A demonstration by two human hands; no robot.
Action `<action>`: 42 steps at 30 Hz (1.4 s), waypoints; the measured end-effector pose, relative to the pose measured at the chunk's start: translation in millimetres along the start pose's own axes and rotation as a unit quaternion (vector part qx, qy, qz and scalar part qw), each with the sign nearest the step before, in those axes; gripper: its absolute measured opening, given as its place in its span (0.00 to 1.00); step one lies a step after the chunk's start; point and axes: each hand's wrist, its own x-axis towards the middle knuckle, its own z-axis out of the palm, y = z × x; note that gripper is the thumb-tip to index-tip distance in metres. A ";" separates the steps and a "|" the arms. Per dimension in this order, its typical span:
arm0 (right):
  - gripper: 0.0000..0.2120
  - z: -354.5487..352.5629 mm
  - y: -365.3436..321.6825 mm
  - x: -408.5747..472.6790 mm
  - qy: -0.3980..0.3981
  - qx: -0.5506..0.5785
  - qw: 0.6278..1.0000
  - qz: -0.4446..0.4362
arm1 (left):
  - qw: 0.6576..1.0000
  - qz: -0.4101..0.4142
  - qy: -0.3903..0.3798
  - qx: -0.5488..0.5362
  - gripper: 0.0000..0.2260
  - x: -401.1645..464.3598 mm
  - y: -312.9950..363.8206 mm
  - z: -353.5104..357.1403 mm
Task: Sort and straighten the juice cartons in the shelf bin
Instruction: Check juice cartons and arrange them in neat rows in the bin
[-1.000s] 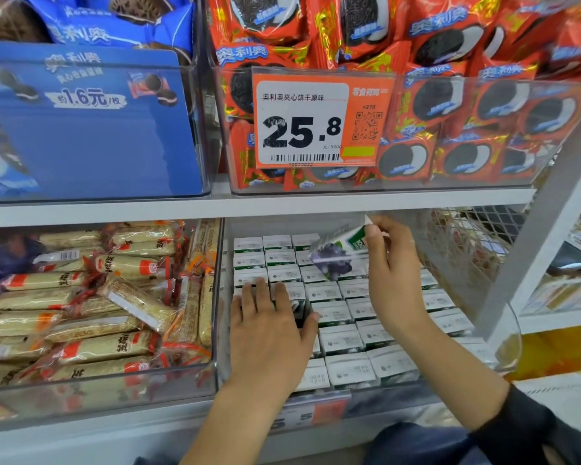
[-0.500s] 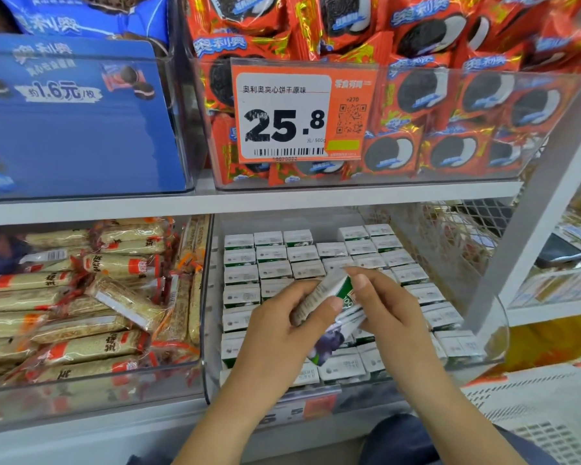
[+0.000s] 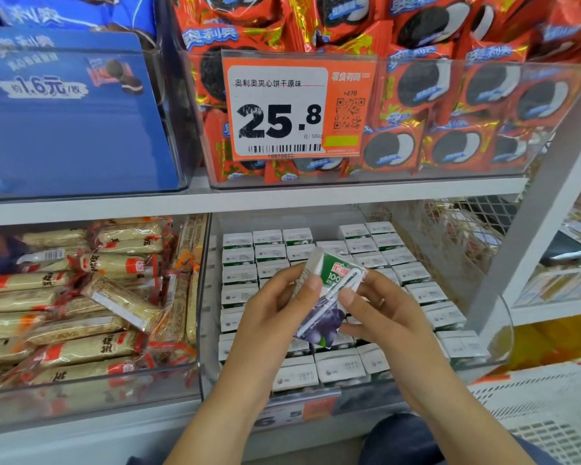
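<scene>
Held carton (image 3: 326,297): green-and-white juice carton with grape picture, straw on its face, tilted, raised above the bin.
Left hand (image 3: 275,317): fingers curled round the carton's left edge, thumb on its front.
Right hand (image 3: 379,317): pinches the carton's right side, thumb on its face; ring on one finger.
Hands: close together, both clamped on the one carton.
Bin (image 3: 498,337): clear plastic, lower shelf, right of the wafer packs (image 3: 81,307).
Cartons in bin (image 3: 413,273): upright in rows, white tops showing.
Upper shelf: price tag (image 3: 299,107) reading 25.8.

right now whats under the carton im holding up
Rows of upright juice cartons fill the clear shelf bin beneath the tilted carton. The left hand, right hand and the carton hide the middle rows, so their order cannot be seen.
</scene>
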 end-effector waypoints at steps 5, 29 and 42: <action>0.13 1.7 -1.9 -0.6 0.009 0.022 0.999 -0.029 | 0.987 -0.113 -0.048 -0.102 0.19 2.9 3.7 -5.0; 0.16 2.5 -5.7 -1.5 0.062 -0.029 0.998 0.000 | 0.996 -0.015 -0.043 0.078 0.21 -0.5 -0.4 -2.3; 0.23 4.5 -8.9 -2.1 0.073 -0.012 0.997 -0.008 | 0.997 -0.010 -0.046 0.063 0.19 -1.5 0.6 -1.5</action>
